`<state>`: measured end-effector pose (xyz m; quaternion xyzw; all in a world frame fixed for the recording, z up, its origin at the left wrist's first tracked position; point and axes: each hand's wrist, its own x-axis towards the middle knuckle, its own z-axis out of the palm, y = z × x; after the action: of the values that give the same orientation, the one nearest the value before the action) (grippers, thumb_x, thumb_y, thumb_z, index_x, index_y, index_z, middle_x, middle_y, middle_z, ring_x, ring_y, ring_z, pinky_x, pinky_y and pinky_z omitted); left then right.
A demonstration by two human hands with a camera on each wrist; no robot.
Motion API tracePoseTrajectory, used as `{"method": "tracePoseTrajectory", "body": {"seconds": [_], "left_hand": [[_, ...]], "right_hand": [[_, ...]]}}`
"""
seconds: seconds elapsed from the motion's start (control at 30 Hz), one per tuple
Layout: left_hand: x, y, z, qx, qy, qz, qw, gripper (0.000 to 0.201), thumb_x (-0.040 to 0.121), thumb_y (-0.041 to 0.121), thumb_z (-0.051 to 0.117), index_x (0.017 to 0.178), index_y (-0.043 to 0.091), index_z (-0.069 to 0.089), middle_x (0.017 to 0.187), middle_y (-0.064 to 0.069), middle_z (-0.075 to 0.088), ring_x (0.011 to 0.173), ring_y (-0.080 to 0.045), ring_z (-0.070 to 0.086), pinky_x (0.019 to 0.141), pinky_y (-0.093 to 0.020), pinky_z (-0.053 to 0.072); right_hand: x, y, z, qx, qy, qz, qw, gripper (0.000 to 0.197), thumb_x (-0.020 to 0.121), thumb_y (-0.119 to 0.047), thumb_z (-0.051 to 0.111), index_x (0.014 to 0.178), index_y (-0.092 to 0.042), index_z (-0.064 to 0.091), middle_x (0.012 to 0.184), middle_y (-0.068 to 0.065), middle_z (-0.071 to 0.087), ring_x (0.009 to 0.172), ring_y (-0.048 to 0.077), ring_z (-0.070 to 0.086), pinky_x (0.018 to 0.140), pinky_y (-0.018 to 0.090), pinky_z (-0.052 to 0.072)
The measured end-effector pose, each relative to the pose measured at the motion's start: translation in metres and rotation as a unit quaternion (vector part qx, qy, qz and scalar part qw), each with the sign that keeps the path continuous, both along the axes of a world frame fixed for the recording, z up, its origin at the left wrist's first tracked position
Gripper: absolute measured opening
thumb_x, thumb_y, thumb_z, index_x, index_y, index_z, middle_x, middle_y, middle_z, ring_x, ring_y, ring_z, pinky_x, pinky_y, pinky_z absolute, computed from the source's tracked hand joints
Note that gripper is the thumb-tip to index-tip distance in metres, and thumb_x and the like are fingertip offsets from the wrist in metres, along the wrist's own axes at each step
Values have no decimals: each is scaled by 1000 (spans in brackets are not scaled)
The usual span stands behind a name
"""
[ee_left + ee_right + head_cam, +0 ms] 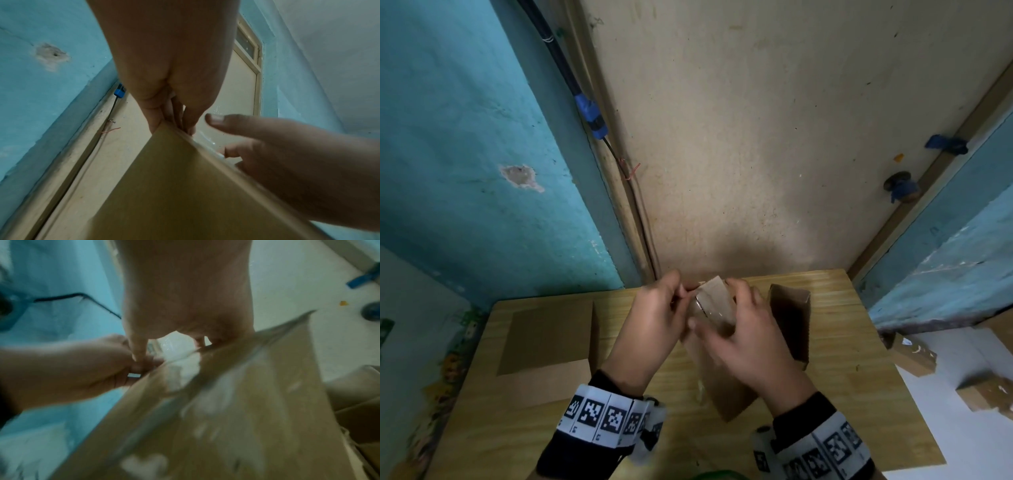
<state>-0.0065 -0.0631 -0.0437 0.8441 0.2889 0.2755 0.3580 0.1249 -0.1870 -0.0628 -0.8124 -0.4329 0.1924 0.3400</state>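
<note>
Head view. Marker-printed wristbands (599,416) are worn on both wrists, nearest the camera. Above the wooden table (842,394) a flat cardboard packet (714,305), covered in clear film, is held tilted, with its lower end toward the person. Its upper left corner is pinched between the thumb and fingertips of the left hand (654,318), as the left wrist view also shows. Its right edge is clasped by the right hand (743,339), with the thumb laid across the near face. The right wrist view is blurred. On the table a flat cardboard sheet (548,335) lies to the left, and an open brown carton (791,322) stands just beyond the right hand. A cream door (756,137) and a blue wall (465,137) are seen behind.
</note>
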Motion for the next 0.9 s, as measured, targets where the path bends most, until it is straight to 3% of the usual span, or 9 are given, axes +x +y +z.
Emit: {"method": "tracePoseTrajectory", "body": {"seconds": [0.07,0.17,0.3,0.37,0.47,0.6,0.73,0.83,0.9], "left_hand": [[-4,-1,2,2,-26,-10,1000,15,96,14,65,86,16,54,97,-3,76,95,-15,75,76,-43,62],[-6,-6,5,-39,-106,-10,994,19,101,6,58,86,11,47,113,5,76,113,-5,70,89,-35,60],[-6,-8,2,-95,-179,-60,977,19,102,-3,51,87,4,42,118,-2,76,118,-20,69,98,-48,56],[-6,-8,2,-111,-199,-81,970,19,102,-6,49,86,2,41,120,-6,75,122,-26,67,102,-54,52],[-9,-10,5,-89,-198,-105,971,18,100,-4,51,87,6,44,122,-6,73,133,-28,59,110,-58,44],[-17,-18,13,-73,-155,-93,981,39,101,11,56,107,50,55,139,0,63,143,-20,49,112,-52,45],[-28,-27,7,-14,-104,-76,992,33,102,17,55,130,35,58,146,13,55,138,-13,52,101,-51,54],[-31,-36,6,-6,-114,-72,991,41,102,14,56,118,51,54,134,7,66,135,-13,57,102,-47,54],[-33,-40,5,-12,-111,-65,992,34,102,14,56,104,47,53,120,8,72,122,-14,66,92,-43,58]], "right_hand": [[12,0,3,21,156,-7,988,65,81,-83,58,133,-45,52,130,-13,55,118,10,58,100,37,53],[30,0,3,27,346,-3,938,56,81,-76,65,128,-47,58,125,-3,70,113,19,71,101,48,56],[37,-1,-13,-34,467,35,883,106,65,-77,82,154,-56,29,151,-10,59,139,21,55,120,55,36],[36,-1,-20,-36,465,44,883,117,62,-78,84,157,-59,18,157,-13,52,147,19,46,124,58,27],[34,-3,-28,10,439,53,897,116,62,-78,83,156,-61,18,156,-11,52,144,18,48,123,59,31],[28,-5,-24,91,395,17,914,115,57,-78,84,152,-68,19,156,-7,47,142,20,49,118,58,39],[24,-2,-25,186,295,-7,937,110,67,-61,82,158,-49,21,160,-7,38,144,12,43,117,52,42],[25,-1,-28,214,255,-31,942,110,67,-59,82,158,-47,22,161,-3,36,146,16,42,117,54,43],[25,-2,-28,220,241,-38,945,110,66,-58,82,158,-47,22,160,-1,36,145,15,42,116,53,44]]}}
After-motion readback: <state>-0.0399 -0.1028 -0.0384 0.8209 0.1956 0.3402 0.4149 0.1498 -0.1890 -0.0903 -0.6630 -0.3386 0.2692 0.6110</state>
